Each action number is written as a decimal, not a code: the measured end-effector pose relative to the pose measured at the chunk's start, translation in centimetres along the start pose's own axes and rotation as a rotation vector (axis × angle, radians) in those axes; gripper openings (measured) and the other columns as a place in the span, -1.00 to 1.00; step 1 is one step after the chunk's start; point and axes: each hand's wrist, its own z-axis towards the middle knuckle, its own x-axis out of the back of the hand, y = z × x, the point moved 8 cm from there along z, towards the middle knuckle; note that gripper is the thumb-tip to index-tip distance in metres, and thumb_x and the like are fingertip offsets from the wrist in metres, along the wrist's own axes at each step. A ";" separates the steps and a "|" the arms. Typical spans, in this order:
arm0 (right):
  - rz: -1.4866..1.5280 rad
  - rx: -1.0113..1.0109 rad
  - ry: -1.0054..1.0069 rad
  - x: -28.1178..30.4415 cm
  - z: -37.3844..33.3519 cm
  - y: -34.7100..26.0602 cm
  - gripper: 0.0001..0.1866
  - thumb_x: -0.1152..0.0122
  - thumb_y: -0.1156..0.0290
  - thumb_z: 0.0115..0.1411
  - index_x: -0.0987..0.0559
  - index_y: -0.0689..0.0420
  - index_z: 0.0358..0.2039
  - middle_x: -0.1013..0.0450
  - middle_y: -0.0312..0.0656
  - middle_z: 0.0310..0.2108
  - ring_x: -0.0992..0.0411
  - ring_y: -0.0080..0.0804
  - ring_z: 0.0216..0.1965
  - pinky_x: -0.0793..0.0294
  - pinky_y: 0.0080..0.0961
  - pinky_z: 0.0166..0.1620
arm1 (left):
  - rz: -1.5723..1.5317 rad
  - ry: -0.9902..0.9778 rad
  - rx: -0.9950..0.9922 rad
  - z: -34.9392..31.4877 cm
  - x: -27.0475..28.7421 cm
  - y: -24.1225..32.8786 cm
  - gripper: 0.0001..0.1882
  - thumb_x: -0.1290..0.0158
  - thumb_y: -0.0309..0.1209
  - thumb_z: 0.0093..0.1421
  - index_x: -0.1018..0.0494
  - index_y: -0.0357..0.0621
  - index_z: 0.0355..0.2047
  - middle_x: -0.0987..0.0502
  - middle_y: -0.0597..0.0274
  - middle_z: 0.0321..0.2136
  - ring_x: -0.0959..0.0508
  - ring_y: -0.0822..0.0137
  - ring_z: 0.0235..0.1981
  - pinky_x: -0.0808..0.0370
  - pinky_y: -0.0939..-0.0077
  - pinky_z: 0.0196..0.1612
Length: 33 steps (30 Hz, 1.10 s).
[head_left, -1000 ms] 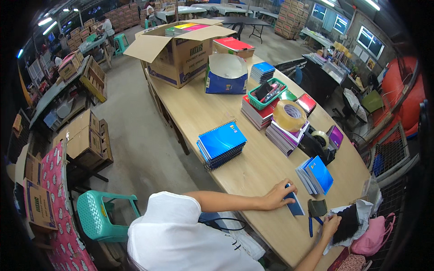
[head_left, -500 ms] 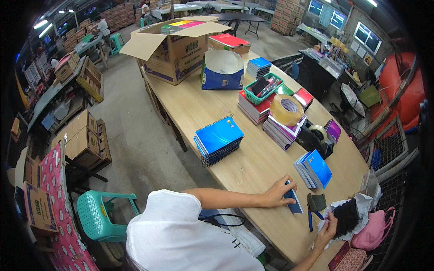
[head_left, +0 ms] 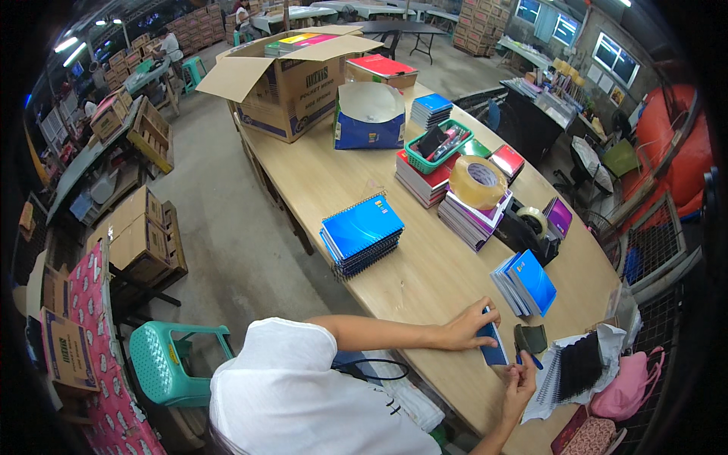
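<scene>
My left hand [head_left: 472, 327] grips a small blue notebook [head_left: 494, 350] at the table's near edge, its thumb and fingers closed on the upper end. By the notebook's lower corner, my right hand [head_left: 520, 385] has its fingers pinched together; whatever they hold is too small to make out. Just beyond the right fingertips are a blue tool handle [head_left: 538, 362], partly hidden, and a dark olive block-like object [head_left: 531, 339]. A bundle of black wire spirals [head_left: 581, 365] lies on white paper [head_left: 540, 398] to the right. Several blue notebooks [head_left: 525, 283] lean together behind the left hand.
A stack of spiral-bound blue notebooks [head_left: 362, 235] stands mid-table. Beyond are a tape roll [head_left: 478, 183] on purple notebooks, a green basket [head_left: 440, 145], a tape dispenser [head_left: 532, 222] and an open carton [head_left: 292, 95]. A pink pouch [head_left: 626, 387] lies right; a green stool [head_left: 171, 362] stands left.
My right hand has moved left, from the black spirals to the lower corner of the blue notebook. My left hand keeps its hold in nearly the same place.
</scene>
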 end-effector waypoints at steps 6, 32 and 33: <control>-0.088 -0.009 -0.059 0.7 0.3 2.3 -0.81 -0.11 0.48 0.28 -0.55 0.30 -0.17 -0.48 -0.27 -0.42 -0.40 -0.64 -0.42 -0.29 -0.72 -0.41 | 0.017 0.007 -0.007 0.0 0.1 0.4 -0.56 -0.35 -0.23 -0.06 -0.37 -0.11 -0.31 -0.27 0.07 -0.26 -0.36 0.08 -0.20 -0.36 0.30 -0.14; 0.053 -0.128 0.034 1.0 0.9 1.7 -0.85 -0.24 0.56 0.10 -0.60 0.27 -0.28 -0.52 -0.20 -0.39 -0.46 -0.48 -0.34 -0.45 -0.57 -0.23 | 0.096 -0.002 0.064 -0.4 -0.9 -1.4 -0.56 -0.35 -0.22 -0.07 -0.41 -0.14 -0.29 -0.32 0.00 -0.25 -0.38 0.02 -0.19 -0.39 0.23 -0.15; -0.041 -0.063 -0.005 0.9 1.2 1.5 -0.85 -0.25 0.56 0.10 -0.61 0.27 -0.29 -0.54 -0.19 -0.37 -0.49 -0.48 -0.33 -0.46 -0.56 -0.22 | 0.095 -0.020 0.096 -0.4 -0.8 -1.7 -0.54 -0.35 -0.21 -0.07 -0.41 -0.17 -0.27 -0.32 -0.03 -0.23 -0.40 -0.01 -0.19 -0.41 0.21 -0.17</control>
